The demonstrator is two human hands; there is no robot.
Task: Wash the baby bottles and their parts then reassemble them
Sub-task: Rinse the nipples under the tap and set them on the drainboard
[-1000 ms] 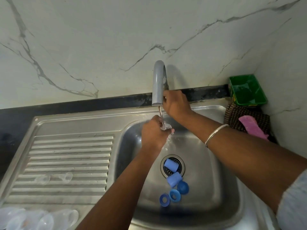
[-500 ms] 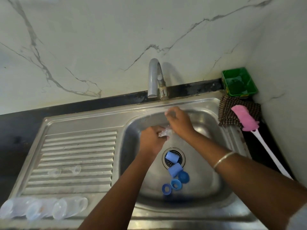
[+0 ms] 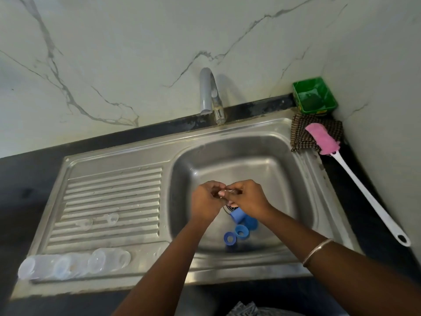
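Clear and slick with water, a small nipple-like part (image 3: 225, 192) sits between both hands over the basin of the stainless sink (image 3: 262, 169); the left hand (image 3: 206, 201) and right hand (image 3: 247, 198) curl in on it, fingertips pinching it from either side, though blur hides the exact hold. Directly below lie the drain (image 3: 227, 208), a blue cap (image 3: 238, 215) and two blue collar rings (image 3: 235, 234). The risk I see is a slip: the wet part could drop onto the strainer or among the unrinsed blue pieces, needing another wash. Three clear bottles (image 3: 75, 265) lie at the drainboard's front edge, and could roll off if an arm brushes them.
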